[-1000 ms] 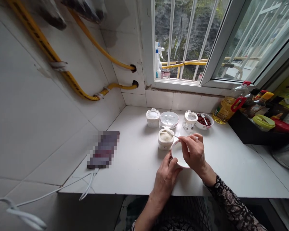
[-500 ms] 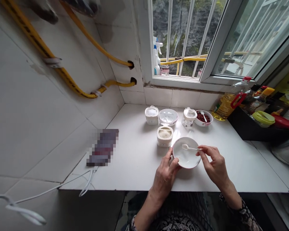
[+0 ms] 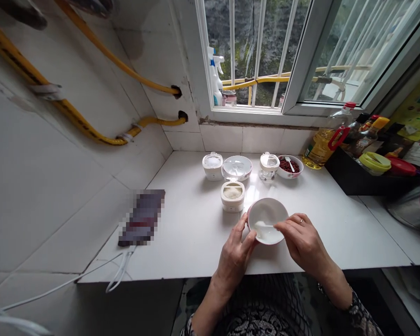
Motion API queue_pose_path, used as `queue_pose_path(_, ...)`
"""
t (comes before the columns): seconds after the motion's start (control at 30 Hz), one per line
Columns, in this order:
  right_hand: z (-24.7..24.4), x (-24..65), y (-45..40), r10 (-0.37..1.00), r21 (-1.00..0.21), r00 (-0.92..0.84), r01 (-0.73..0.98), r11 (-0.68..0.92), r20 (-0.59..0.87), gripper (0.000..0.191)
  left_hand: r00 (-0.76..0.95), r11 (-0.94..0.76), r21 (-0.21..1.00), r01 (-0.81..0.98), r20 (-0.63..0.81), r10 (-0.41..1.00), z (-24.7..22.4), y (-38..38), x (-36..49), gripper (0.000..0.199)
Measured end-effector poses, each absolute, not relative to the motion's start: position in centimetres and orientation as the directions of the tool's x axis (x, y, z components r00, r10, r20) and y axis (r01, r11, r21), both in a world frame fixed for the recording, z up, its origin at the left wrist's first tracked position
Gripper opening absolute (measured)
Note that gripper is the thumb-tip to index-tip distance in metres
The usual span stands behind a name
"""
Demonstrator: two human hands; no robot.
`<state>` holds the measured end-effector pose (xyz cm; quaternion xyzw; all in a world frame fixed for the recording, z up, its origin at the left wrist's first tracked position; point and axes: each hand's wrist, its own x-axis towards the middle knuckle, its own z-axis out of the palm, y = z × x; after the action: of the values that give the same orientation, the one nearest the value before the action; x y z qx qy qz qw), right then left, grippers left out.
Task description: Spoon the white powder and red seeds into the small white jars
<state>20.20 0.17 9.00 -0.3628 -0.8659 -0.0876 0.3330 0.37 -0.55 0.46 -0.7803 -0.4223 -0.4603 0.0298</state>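
My left hand (image 3: 235,257) grips the left side of a small white bowl (image 3: 268,203), holding it on the white countertop (image 3: 189,242). My right hand (image 3: 303,241) is at the bowl's right side, its fingertips pinching the handle of a small white spoon (image 3: 262,225). The spoon's head lies inside the bowl. Behind the hands stands an open white container of pale grains (image 3: 233,196). Farther back are a lidded white jar (image 3: 212,166), a round clear lid (image 3: 237,168), a small glass jar (image 3: 269,165), and a bowl of red beans (image 3: 290,166) holding another white spoon.
A bottle of cooking oil (image 3: 320,149) and a black tray of condiment bottles (image 3: 357,182) stand at the right. A pixelated flat object (image 3: 142,218) with a white cable (image 3: 119,273) lies at the left. Yellow gas pipes (image 3: 91,126) run along the tiled wall.
My right hand has moved left from beside the bowl to its rim, and the spoon has dropped from above the bowl into it. The view has shifted slightly.
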Motion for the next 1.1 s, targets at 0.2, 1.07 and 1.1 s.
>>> queue_pose_path(0.2, 8.5, 19.7, -0.1, 0.574, -0.085, -0.501, 0.701, 0.708, 0.648, 0.029, 0.232, -0.651, 0.32, 0.689, 0.753, 0.616, 0.5, -0.6, 0.4, 0.019)
queue_pose_path(1.07, 6.1, 19.8, -0.2, 0.955, -0.998, 0.288, 0.033, 0.056, 0.064, 0.018, 0.195, -0.631, 0.384, 0.674, 0.731, 0.654, 0.2, -0.4, 0.4, 0.021)
queue_pose_path(1.1, 6.0, 19.7, -0.1, 0.953, -0.998, 0.295, 0.021, 0.059, 0.063, 0.018, 0.187, -0.626, 0.395, 0.672, 0.727, 0.661, 0.1, -0.4, 0.4, 0.022)
